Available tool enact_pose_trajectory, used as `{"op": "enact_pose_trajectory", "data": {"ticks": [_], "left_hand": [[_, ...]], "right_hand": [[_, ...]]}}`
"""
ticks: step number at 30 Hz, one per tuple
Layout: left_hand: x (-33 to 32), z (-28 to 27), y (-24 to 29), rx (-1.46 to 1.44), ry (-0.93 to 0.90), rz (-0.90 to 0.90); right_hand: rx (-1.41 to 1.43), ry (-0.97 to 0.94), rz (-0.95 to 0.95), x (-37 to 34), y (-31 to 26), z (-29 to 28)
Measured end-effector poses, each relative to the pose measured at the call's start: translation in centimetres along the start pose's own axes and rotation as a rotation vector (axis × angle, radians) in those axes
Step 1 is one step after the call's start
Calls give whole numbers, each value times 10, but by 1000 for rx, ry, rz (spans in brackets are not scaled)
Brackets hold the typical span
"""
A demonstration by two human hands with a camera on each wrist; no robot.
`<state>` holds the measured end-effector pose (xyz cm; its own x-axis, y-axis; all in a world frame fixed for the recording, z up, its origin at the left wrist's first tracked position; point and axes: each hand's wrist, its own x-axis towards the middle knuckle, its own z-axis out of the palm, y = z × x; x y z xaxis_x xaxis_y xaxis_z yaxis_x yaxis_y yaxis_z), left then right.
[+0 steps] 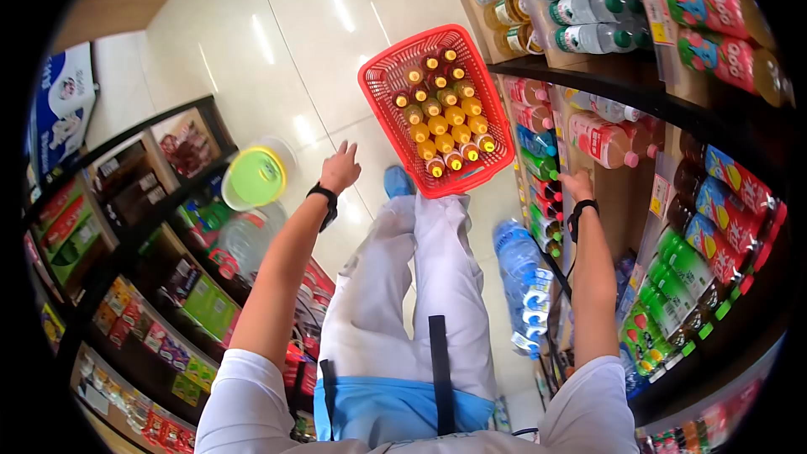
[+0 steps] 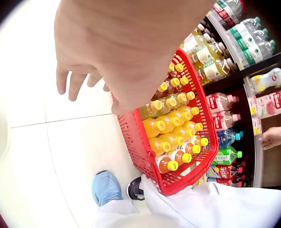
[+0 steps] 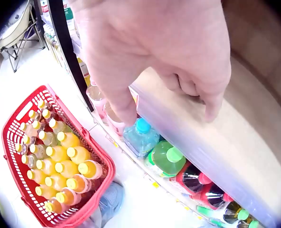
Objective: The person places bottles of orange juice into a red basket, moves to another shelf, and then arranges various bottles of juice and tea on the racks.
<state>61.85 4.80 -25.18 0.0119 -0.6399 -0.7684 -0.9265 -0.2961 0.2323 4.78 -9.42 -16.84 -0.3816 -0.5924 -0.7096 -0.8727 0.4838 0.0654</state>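
Since upright packing likely keeps the bottles braced, we read the red basket, set on the floor, as stable. Left hand relaxed, empty; right hand loosely bent by the shelf, seemingly empty, contact unclear.

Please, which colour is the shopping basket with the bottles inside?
The shopping basket is red; it shows best in the head view.

The left hand hangs before a red basket of yellow-capped bottles.
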Motion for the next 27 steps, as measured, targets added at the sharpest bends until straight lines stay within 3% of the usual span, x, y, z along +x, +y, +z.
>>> {"op": "enact_pose_trajectory", "data": {"ticks": [5,7,11,13,17,22,24,25,27], "left_hand": [[-37,-25,-31,-73,37,-53],[-44,-28,-30,-39,-6,-44],[-69,-54,25,-17,-109,37],[-74,-55,53,-10,-99,94],[-84,-73,138,43,89,416],[-95,-84,245,-54,272,621],[-97,-82,285,-66,274,765],[-95,-79,303,-115,297,723],[-88,-72,337,-118,273,802]], "right_hand": [[129,-64,100,-12,1,-12],[170,36,38,-13,5,-5],[283,167,-117,-2,27,14],[451,61,-121,-17,22,-1],[577,-84,-83,-12,31,-6],[753,-170,-88,-21,29,-11],[737,-201,-111,-15,34,-4],[689,-194,-123,-13,38,0],[555,-139,-151,-7,47,9]]}}
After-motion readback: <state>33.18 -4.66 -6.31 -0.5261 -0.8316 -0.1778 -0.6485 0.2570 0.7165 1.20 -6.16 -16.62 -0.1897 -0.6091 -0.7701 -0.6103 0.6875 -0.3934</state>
